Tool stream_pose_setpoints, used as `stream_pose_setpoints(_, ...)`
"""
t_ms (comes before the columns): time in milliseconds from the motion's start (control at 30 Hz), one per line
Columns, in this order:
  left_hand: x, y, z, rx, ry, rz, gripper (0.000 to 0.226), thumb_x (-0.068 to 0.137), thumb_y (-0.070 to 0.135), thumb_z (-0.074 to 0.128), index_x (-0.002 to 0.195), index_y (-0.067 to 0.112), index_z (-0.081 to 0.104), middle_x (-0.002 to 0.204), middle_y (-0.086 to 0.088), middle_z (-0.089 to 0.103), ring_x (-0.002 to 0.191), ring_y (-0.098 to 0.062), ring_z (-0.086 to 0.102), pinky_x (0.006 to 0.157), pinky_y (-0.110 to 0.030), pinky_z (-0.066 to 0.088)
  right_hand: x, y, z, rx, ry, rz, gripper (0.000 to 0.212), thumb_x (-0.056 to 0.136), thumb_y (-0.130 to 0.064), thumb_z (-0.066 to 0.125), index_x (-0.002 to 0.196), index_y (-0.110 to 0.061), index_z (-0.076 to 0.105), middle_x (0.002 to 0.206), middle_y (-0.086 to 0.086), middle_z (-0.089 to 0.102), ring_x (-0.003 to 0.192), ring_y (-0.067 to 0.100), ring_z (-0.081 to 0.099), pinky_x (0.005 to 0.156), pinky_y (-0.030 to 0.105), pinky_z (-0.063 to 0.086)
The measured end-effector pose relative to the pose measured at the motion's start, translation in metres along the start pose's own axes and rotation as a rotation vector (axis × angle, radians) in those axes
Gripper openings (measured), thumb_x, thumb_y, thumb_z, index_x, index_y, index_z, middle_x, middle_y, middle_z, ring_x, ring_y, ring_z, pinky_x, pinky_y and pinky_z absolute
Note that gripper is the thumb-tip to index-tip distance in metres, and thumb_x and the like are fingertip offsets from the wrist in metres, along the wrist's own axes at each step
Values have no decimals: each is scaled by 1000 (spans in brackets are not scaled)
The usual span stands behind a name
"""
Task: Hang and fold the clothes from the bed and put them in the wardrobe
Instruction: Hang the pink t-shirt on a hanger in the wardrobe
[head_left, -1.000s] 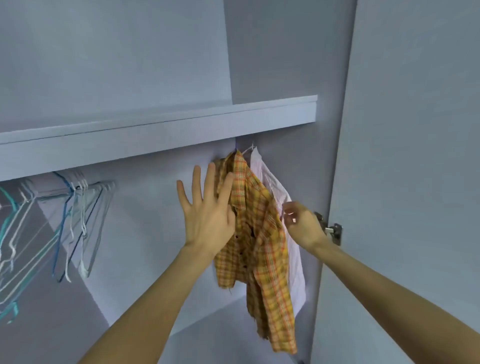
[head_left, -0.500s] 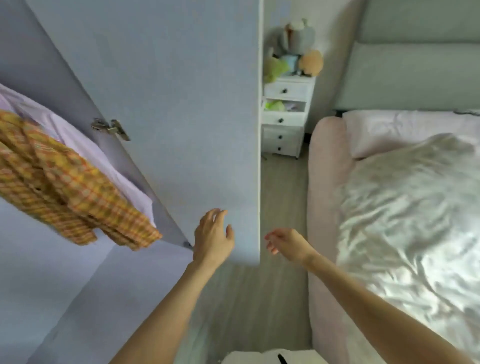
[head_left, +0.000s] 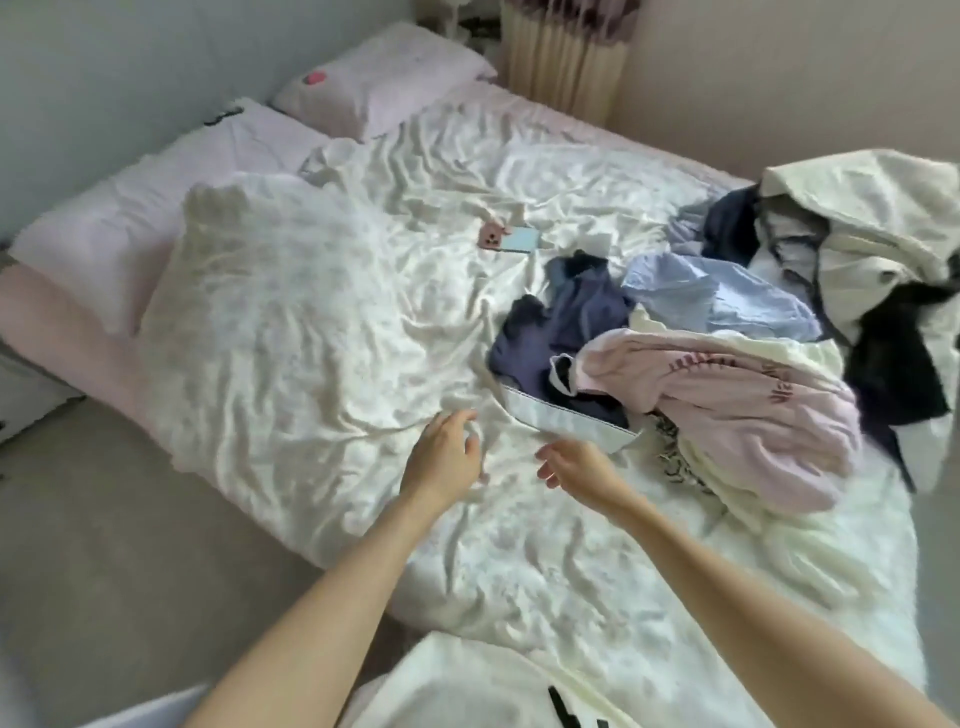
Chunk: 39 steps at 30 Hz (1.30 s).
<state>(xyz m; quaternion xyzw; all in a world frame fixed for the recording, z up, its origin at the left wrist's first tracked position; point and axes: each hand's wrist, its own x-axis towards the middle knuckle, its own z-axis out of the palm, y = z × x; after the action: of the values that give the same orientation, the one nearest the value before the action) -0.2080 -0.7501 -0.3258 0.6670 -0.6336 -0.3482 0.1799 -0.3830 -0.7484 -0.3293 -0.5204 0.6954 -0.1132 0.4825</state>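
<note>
A heap of clothes lies on the right half of the bed (head_left: 322, 332): a pink hooded top (head_left: 737, 400), a navy garment with a white band (head_left: 550, 332), a light blue shirt (head_left: 727, 291), and cream and black pieces (head_left: 872, 244) behind. My left hand (head_left: 444, 457) hovers over the rumpled white cover with relaxed fingers, holding nothing. My right hand (head_left: 574, 465) is beside it, fingers loose, a short way from the navy garment's white band. The wardrobe is out of view.
A phone in a pink case (head_left: 511, 240) lies on the cover beyond the clothes. Two pink pillows (head_left: 384, 78) sit at the bed's head by the wall. Grey floor (head_left: 104, 561) runs along the left. A curtain (head_left: 561, 47) hangs at the far corner.
My view has swung from the wardrobe, with the plaid shirt hanging, past the door to the bed. Both hands let go of the shirt and now reach over the cover.
</note>
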Motion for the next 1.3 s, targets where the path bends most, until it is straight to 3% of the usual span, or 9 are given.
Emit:
stream_pose_setpoints(133,69,58,45,13,-220,148,36,92,8,44,127,8,52,130,-11,51,121,-25,46,99,-29,34,15,37,-65,-64,235,63,28,88,-4,41,98,5,66,94,17,69,89,31,63,80,36,50)
stream_pose_setpoints(367,195,102,123,126,-413,317,40,93,11,42,132,10,46,133,-11,47,119,-29,46,98,-33,35,103,101,-144,-353,531,229,42,86,-7,44,127,-10,47,125,12,49,115,30,45,88,40,43)
stream_pose_setpoints(600,282,85,195,307,-458,169,72,91,30,52,147,7,12,150,-12,22,135,-33,23,106,-39,28,206,123,-177,-983,498,80,64,83,-17,52,140,-26,25,133,1,39,123,23,35,88,38,32)
stream_pose_setpoints(667,298,77,211,395,-502,62,67,90,34,53,142,6,24,146,-12,28,133,-34,25,104,-39,32,226,132,-171,-1021,503,93,63,84,-13,50,140,-24,25,133,3,37,123,25,34,91,41,30)
stream_pose_setpoints(833,303,71,219,305,-418,122,20,91,10,34,99,13,53,102,-7,61,103,-31,51,83,-34,37,214,132,-161,-962,671,24,22,68,-12,71,89,-15,65,95,6,62,92,23,60,81,38,41)
stream_pose_setpoints(900,295,73,204,10,-371,132,21,85,-1,34,89,11,51,85,-4,59,85,-28,53,70,-26,38,190,132,-155,-859,722,-51,24,57,-5,75,78,-11,66,79,5,64,78,24,65,81,39,37)
stream_pose_setpoints(1033,269,84,157,-282,-443,203,26,85,-7,39,80,13,56,77,6,60,73,-9,52,62,-10,39,127,126,-144,-403,802,89,3,79,1,58,79,-2,58,74,14,63,77,32,61,84,34,30)
stream_pose_setpoints(1200,210,104,117,-297,-748,265,31,81,-11,41,81,9,64,73,6,62,70,-1,54,62,-8,40,28,104,-115,34,873,263,20,91,-8,55,72,-16,54,71,4,60,80,29,56,68,33,36)
stream_pose_setpoints(1300,178,119,112,-299,-775,241,24,80,-10,47,87,4,65,80,-2,63,77,-11,55,67,-13,41,-27,91,-104,250,941,275,37,89,-1,55,60,-22,48,57,-8,47,62,7,47,57,15,34)
